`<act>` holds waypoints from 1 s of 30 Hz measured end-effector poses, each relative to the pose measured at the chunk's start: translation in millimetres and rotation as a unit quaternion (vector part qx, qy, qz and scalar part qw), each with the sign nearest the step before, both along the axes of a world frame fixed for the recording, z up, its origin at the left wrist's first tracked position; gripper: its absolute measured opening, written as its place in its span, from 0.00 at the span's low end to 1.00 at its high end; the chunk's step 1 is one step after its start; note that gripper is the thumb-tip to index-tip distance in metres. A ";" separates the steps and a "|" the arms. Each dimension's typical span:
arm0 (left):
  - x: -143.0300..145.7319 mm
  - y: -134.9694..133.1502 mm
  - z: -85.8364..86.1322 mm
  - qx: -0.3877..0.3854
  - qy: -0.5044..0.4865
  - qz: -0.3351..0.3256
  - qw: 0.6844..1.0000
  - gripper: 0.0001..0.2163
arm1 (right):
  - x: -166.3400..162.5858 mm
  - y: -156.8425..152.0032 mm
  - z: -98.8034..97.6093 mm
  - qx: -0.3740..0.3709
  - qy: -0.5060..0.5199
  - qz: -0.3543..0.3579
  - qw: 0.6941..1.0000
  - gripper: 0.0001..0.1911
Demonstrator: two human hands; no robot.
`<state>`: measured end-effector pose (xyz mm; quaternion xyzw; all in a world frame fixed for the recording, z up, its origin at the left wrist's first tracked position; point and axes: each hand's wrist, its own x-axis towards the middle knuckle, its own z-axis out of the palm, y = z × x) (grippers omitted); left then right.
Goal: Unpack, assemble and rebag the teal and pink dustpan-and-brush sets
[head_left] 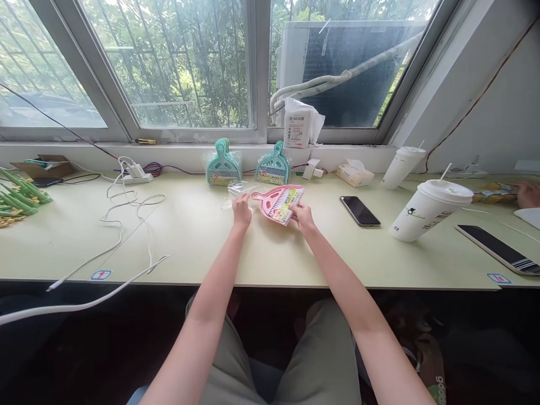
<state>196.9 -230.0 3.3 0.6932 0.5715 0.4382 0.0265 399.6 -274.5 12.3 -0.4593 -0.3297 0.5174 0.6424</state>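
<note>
The pink dustpan set point(278, 203) lies flat on the pale green tabletop point(202, 236), near the middle, its handle pointing left and its printed label facing up. The right hand point(302, 216) has its grip closed on the set's right lower edge, fingers pinching it. The left hand point(241, 210) rests just left of the handle, fingertips pressed on a clear plastic bag point(238, 191) that lies crumpled beside the set; whether it actually grasps the bag I cannot tell.

Behind, against the window ledge, stand 2 teal dustpan sets point(224, 163) in wrapping, side by side. To the right lie a black phone point(360, 211), a tissue pack point(354, 172) and 2 white paper cups point(428, 209) with straws. A white cable point(126, 219) loops across the left side. At the far right edge another person's hand point(528, 194) touches the tabletop.
</note>
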 end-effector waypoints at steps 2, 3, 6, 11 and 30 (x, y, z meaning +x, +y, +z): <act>2.2 0.8 0.2 0.006 -0.009 -0.034 0.999 0.26 | -3.3 -1.9 1.6 0.012 -0.005 0.037 0.999 0.08; 3.1 1.0 0.5 0.009 -0.014 -0.042 0.999 0.25 | -4.6 -2.6 2.1 0.016 -0.007 0.051 0.999 0.08; 3.3 1.5 0.7 0.021 -0.018 -0.032 0.999 0.23 | -5.4 -2.1 0.9 0.012 -0.009 0.051 0.999 0.08; -3.7 3.6 -2.6 0.025 -0.003 0.022 0.999 0.26 | 1.9 4.2 -6.0 -0.003 0.007 -0.025 1.000 0.06; -2.0 5.3 -7.7 0.018 0.041 -0.008 0.999 0.26 | -4.6 1.1 -3.7 0.002 0.005 0.026 1.000 0.07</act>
